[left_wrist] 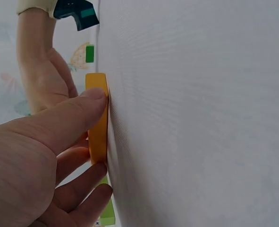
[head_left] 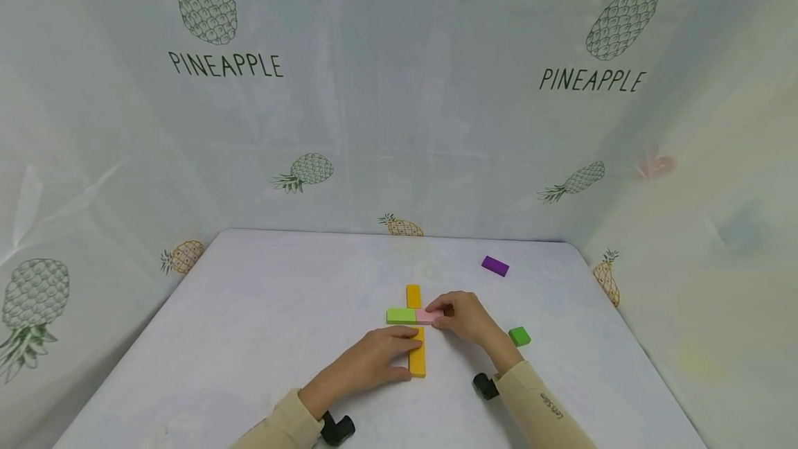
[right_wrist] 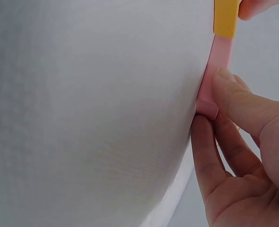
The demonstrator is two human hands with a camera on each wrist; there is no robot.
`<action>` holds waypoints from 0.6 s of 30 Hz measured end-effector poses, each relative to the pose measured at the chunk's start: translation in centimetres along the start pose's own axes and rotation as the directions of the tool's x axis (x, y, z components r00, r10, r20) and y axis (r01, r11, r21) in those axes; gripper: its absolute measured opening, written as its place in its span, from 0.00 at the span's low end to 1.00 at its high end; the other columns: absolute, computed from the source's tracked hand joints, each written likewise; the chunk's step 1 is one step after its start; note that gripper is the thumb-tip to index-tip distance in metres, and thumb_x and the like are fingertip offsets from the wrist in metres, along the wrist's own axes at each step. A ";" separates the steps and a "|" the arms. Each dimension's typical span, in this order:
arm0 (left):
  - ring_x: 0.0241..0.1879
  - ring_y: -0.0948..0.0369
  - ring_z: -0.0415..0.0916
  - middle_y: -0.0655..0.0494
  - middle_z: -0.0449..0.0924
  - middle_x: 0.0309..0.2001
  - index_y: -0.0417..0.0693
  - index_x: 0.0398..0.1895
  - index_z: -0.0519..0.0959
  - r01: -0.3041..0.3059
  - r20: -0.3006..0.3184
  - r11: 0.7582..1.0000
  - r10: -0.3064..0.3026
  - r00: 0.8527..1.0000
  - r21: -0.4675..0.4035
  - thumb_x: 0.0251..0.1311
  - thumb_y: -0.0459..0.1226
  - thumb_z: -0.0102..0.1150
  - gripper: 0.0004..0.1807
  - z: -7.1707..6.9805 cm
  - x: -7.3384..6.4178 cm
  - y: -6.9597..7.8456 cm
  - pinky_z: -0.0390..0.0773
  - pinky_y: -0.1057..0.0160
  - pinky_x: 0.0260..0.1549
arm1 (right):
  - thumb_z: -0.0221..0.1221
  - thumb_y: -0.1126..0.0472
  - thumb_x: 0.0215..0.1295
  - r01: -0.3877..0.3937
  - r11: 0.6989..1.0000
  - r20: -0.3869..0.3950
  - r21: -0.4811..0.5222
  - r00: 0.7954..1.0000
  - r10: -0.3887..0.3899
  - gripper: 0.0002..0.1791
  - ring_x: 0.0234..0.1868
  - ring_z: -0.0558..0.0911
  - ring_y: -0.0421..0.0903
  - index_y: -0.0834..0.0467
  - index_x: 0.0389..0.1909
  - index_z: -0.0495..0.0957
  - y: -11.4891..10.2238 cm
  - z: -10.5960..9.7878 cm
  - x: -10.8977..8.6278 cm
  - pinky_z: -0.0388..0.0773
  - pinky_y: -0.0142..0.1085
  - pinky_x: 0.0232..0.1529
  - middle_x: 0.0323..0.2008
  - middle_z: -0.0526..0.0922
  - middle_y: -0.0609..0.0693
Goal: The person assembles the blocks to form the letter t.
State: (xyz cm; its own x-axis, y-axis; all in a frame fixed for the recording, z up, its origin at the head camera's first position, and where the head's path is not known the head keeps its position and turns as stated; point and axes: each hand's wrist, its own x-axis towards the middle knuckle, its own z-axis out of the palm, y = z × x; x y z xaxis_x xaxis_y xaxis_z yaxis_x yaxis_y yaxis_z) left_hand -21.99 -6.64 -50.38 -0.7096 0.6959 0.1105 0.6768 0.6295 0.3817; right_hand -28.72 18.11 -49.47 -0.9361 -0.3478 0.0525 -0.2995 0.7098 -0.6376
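Between thumb and fingers, my left hand [head_left: 374, 357] holds a long orange block [head_left: 418, 359] lying flat on the table. The left wrist view shows the thumb on this orange block [left_wrist: 98, 127] and the fingertips at its far end. My right hand [head_left: 466, 317] pinches the right part of a pink block [head_left: 425, 317], its thumb on the pink block [right_wrist: 219, 54] and fingers at the end. Left of the pink one, end to end, lies a light green block [head_left: 400, 316]. A shorter-looking orange block [head_left: 413, 296] stands behind their join, pointing away.
A purple block [head_left: 495, 266] lies at the back right of the white table [head_left: 299, 283]. A dark green block [head_left: 519, 336] sits beside my right wrist. Pineapple-printed cloth [head_left: 399, 109] hangs behind and around the table.
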 end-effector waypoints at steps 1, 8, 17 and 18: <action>0.73 0.60 0.72 0.56 0.76 0.73 0.50 0.69 0.81 0.001 -0.003 1.000 -0.001 1.000 0.002 0.67 0.46 0.73 0.29 0.0 0.0 0.0 0.75 0.54 0.70 | 0.73 0.67 0.65 0.001 1.000 0.001 0.004 1.000 -0.001 0.11 0.44 0.80 0.44 0.49 0.45 0.91 0.0 0.0 0.0 0.84 0.44 0.56 0.44 0.88 0.43; 0.73 0.59 0.72 0.56 0.76 0.73 0.49 0.69 0.81 0.002 -0.023 1.000 -0.002 1.000 0.001 0.67 0.46 0.74 0.29 0.4 0.3 -0.4 0.75 0.53 0.70 | 0.73 0.67 0.65 0.003 1.000 0.002 0.001 1.000 -0.003 0.11 0.43 0.80 0.42 0.49 0.44 0.91 0.1 0.0 0.1 0.85 0.42 0.54 0.44 0.88 0.42; 0.73 0.59 0.72 0.57 0.75 0.73 0.49 0.70 0.81 0.006 -0.027 1.000 -0.006 1.000 0.008 0.67 0.47 0.73 0.30 0.7 0.7 -0.7 0.75 0.53 0.70 | 0.73 0.66 0.64 0.030 1.000 -0.005 -0.010 1.000 -0.030 0.10 0.43 0.79 0.44 0.51 0.44 0.91 -0.1 -0.2 -0.2 0.83 0.45 0.53 0.42 0.88 0.44; 0.73 0.59 0.72 0.57 0.76 0.73 0.49 0.70 0.81 0.008 -0.027 1.000 -0.008 1.000 0.009 0.66 0.47 0.74 0.30 0.7 0.7 -0.7 0.75 0.53 0.70 | 0.73 0.66 0.64 0.029 1.000 -0.005 -0.011 1.000 -0.029 0.10 0.43 0.79 0.44 0.50 0.44 0.91 -0.1 -0.2 -0.2 0.83 0.44 0.53 0.42 0.88 0.44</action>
State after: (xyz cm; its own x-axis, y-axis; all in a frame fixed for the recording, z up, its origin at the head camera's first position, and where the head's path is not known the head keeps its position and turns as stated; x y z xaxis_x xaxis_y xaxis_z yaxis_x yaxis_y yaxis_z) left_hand -22.84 -6.32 -51.21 -0.7201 0.6811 0.1321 0.6725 0.6384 0.3743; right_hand -28.58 18.24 -49.25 -0.9280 -0.3651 0.0746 -0.3282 0.7060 -0.6276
